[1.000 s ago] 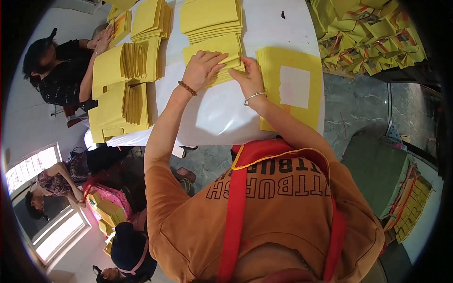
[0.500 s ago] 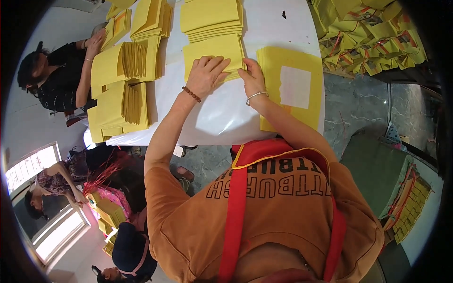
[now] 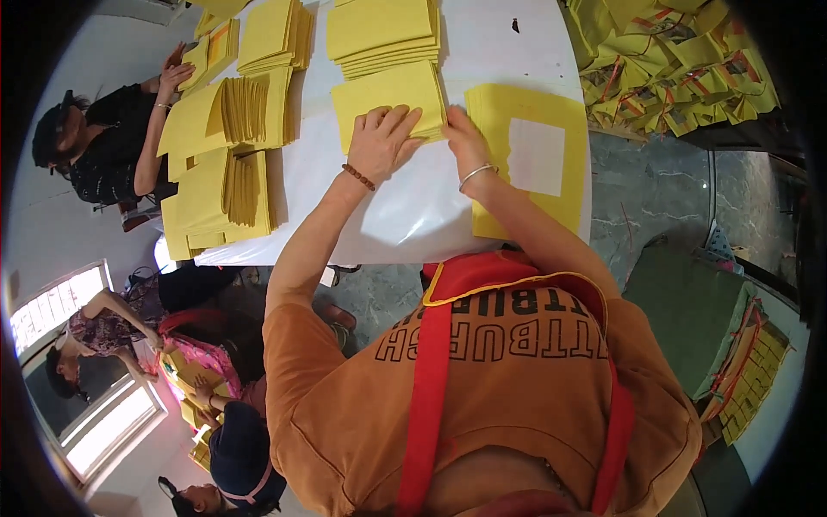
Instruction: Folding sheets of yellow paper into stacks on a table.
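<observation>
My left hand (image 3: 379,145) lies on the near part of a folded yellow paper sheet (image 3: 385,93), its fingers spread over the near edge. This sheet tops a small pile on the white table. By the pile's right edge is my right hand (image 3: 467,145), its fingers blurred by motion, so I cannot make out whether they grip the paper. To the right of it lies a stack of flat yellow sheets (image 3: 525,215), with a white paper piece (image 3: 536,157) on top. Directly beyond the sheet under my left hand rises a taller stack of folded yellow paper (image 3: 379,30).
Several bundles of folded yellow paper (image 3: 194,202) line the left side of the white table (image 3: 392,233). One person (image 3: 112,138) works at the far left; two others handle yellow paper at lower left. A heap of yellow paper pieces (image 3: 680,69) stands at far right.
My right hand has shifted slightly along the pile's right edge, its fingers now blurred. My left hand has slid a little nearer. At lower left, a co-worker's hand now reaches over the yellow paper.
</observation>
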`<state>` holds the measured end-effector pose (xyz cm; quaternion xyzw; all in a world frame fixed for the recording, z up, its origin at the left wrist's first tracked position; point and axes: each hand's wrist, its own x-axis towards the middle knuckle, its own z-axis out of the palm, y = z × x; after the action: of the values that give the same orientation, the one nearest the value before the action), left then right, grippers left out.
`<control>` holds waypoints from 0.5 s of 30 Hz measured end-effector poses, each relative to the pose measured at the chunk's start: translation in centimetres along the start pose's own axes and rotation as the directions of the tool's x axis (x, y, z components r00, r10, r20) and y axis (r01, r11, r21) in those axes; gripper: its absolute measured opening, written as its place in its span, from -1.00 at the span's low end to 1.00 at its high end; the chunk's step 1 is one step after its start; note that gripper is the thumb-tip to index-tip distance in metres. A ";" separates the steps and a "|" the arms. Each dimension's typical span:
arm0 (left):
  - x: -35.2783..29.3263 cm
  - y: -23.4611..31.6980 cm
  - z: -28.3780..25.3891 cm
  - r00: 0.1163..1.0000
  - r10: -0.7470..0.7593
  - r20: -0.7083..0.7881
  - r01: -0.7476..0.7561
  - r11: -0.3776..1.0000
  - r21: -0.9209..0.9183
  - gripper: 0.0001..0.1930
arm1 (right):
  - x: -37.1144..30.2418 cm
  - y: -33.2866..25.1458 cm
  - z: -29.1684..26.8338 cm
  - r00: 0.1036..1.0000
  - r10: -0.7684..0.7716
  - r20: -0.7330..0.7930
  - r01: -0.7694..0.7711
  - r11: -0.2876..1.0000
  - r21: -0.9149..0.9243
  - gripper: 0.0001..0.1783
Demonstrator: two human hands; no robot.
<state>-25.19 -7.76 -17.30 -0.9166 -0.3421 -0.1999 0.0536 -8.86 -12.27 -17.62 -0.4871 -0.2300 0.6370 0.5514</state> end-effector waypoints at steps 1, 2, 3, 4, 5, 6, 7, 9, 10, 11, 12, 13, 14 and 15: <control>-0.2 0.2 -0.1 1.000 -0.004 0.000 0.004 1.000 0.003 -0.56 | 0.2 -0.7 0.6 1.000 0.001 0.004 -0.001 1.000 -0.001 -0.47; -0.2 0.5 -0.2 0.999 -0.044 0.017 0.045 0.999 -0.029 -0.56 | 0.7 -1.5 1.4 0.994 0.051 -0.097 -0.049 0.999 0.017 -0.44; -0.1 0.7 -0.3 0.996 -0.082 0.036 0.084 0.995 -0.061 -0.55 | 1.2 -2.0 1.8 0.975 0.100 -0.198 -0.093 0.995 0.041 -0.41; -0.3 0.1 -0.2 0.996 -0.082 0.031 0.084 0.995 -0.059 -0.55 | 2.4 -1.5 1.5 0.976 0.096 -0.196 -0.090 0.995 0.039 -0.41; -0.3 -1.3 0.0 0.987 -0.125 0.099 0.146 0.957 -0.252 -0.55 | 4.2 -0.5 0.6 0.992 0.110 -0.070 -0.116 0.988 -0.103 -0.37; -0.6 -2.3 0.0 0.972 -0.159 0.175 0.221 0.876 -0.428 -0.54 | 5.3 0.6 0.0 0.988 0.146 0.058 -0.127 0.960 -0.250 -0.34; -1.0 -2.7 -0.3 0.972 -0.166 0.168 0.224 0.876 -0.427 -0.54 | 5.8 1.4 -0.2 0.987 0.145 0.064 -0.124 0.958 -0.257 -0.34; -1.9 -2.7 -1.1 0.879 -0.402 -0.256 0.422 0.906 0.029 -0.47 | 6.2 1.5 -0.3 0.996 0.080 0.034 -0.062 0.925 -0.374 -0.38; -2.2 -2.7 -1.0 0.875 -0.408 -0.263 0.429 0.903 0.028 -0.47 | 6.5 1.5 -0.6 0.996 0.079 0.040 -0.058 0.922 -0.382 -0.38; -3.3 -2.6 -0.9 0.683 -0.731 -0.010 0.700 0.658 -0.279 -0.43 | 6.1 1.3 -0.2 0.997 0.072 0.006 -0.061 0.885 -0.461 -0.39; -4.5 -2.5 -0.8 0.408 -0.855 0.321 0.859 0.240 -0.452 -0.40 | 5.6 1.1 0.4 0.998 0.060 -0.022 -0.062 0.842 -0.536 -0.40; -5.5 -3.2 0.1 0.346 -0.801 0.489 0.834 0.023 -0.552 -0.29 | 5.3 0.8 0.8 0.998 0.070 -0.001 -0.060 0.837 -0.544 -0.40; -5.4 -3.3 0.2 0.333 -0.808 0.485 0.834 0.013 -0.551 -0.29 | 5.0 0.7 0.8 0.999 0.050 -0.016 -0.051 0.840 -0.541 -0.41; -5.2 -3.2 0.4 0.369 -0.779 0.508 0.797 -0.017 -0.604 -0.27 | 4.7 0.7 0.8 0.999 0.030 -0.031 -0.042 0.843 -0.537 -0.42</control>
<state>-30.68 -8.37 -19.84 -0.4762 -0.6674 -0.3111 -0.4807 -9.52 -7.87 -19.55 -0.6329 -0.3840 0.5523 0.3834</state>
